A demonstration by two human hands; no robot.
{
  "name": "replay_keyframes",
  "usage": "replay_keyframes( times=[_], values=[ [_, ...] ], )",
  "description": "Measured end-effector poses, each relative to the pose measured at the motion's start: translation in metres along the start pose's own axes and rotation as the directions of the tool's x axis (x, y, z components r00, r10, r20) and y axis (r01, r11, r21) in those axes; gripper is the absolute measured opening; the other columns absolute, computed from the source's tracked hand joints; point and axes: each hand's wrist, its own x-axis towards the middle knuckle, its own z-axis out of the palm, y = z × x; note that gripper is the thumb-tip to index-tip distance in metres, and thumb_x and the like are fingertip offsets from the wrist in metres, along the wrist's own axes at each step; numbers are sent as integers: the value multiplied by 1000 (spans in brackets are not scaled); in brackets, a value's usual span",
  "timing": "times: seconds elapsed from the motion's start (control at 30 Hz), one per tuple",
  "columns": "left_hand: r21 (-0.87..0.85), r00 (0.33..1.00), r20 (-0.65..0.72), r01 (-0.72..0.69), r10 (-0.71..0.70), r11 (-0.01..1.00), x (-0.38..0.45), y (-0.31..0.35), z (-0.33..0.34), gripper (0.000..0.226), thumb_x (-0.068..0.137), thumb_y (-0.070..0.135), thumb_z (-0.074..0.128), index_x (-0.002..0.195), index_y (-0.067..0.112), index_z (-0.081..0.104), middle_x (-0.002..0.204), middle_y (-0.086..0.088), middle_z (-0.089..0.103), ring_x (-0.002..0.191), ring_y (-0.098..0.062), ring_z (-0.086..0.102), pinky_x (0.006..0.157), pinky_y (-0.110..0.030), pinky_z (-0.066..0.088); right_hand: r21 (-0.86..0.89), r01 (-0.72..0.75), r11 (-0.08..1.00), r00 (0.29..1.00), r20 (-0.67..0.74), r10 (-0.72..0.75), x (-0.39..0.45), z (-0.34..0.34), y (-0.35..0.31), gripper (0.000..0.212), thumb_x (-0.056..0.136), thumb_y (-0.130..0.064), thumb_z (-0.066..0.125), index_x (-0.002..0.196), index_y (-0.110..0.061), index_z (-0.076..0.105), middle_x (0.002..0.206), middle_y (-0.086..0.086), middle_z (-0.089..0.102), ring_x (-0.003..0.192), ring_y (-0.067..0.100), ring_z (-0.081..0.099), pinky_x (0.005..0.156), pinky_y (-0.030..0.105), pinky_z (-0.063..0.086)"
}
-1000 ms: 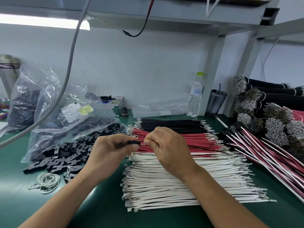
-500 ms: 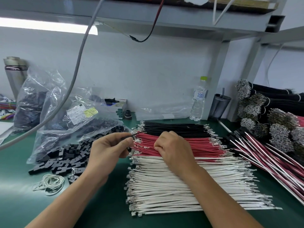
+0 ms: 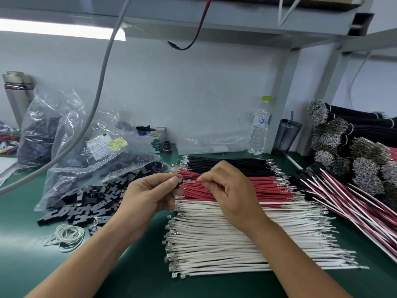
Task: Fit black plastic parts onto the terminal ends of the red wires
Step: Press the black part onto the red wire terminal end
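A flat row of red wires (image 3: 262, 188) lies on the green bench between black wires (image 3: 227, 164) and white wires (image 3: 236, 235). Just above the red row's left ends, my left hand (image 3: 150, 198) pinches a small black plastic part (image 3: 178, 183) between thumb and fingers. My right hand (image 3: 229, 190) pinches a thin wire (image 3: 191, 178) whose tip reaches that part; this wire looks dark, and its terminal is hidden. A loose pile of black plastic parts (image 3: 86, 205) spills from a clear bag (image 3: 96, 160) at the left.
Rubber bands (image 3: 64, 235) lie at the front left. A water bottle (image 3: 260, 125) and a dark cup (image 3: 287, 134) stand by the back wall. Tied wire bundles (image 3: 348, 151) and red-and-white wire sets (image 3: 354, 209) fill the right side. A grey cable (image 3: 101, 78) hangs over the left.
My right hand rose off the red wires and brought a wire's end to the part in my left hand. My left hand shifted slightly right to meet it.
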Motion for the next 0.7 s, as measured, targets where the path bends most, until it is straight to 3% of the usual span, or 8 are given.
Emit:
replay_keyframes(
  times=[0.27, 0.53, 0.7],
  values=[
    [-116, 995, 80, 70, -61, 991, -1, 4, -1, 28, 83, 18, 72, 103, 0, 78, 79, -16, 70, 57, -18, 57, 55, -26, 54, -48, 78, 996, 994, -73, -82, 0, 0, -9, 14, 98, -22, 64, 100, -16, 76, 88, -8, 57, 83, 10, 55, 71, 31, 50],
    [-122, 987, 128, 112, -96, 986, -1, 6, -1, 32, 80, 22, 74, 103, 0, 77, 76, -14, 69, 56, -17, 55, 56, -27, 53, -76, 103, 992, 992, -71, -108, -1, 1, -11, 12, 96, -19, 66, 98, -14, 76, 85, -7, 56, 80, 11, 55, 67, 33, 51],
    [-48, 985, 121, 134, -127, 990, -2, 6, -2, 22, 82, 18, 74, 97, 3, 80, 74, -14, 66, 55, -16, 53, 53, -24, 51, -404, 272, 873, 959, 33, -283, -1, -1, -13, 12, 91, -4, 71, 99, -12, 74, 84, -1, 54, 77, 16, 48, 51, 33, 46]
  ],
)
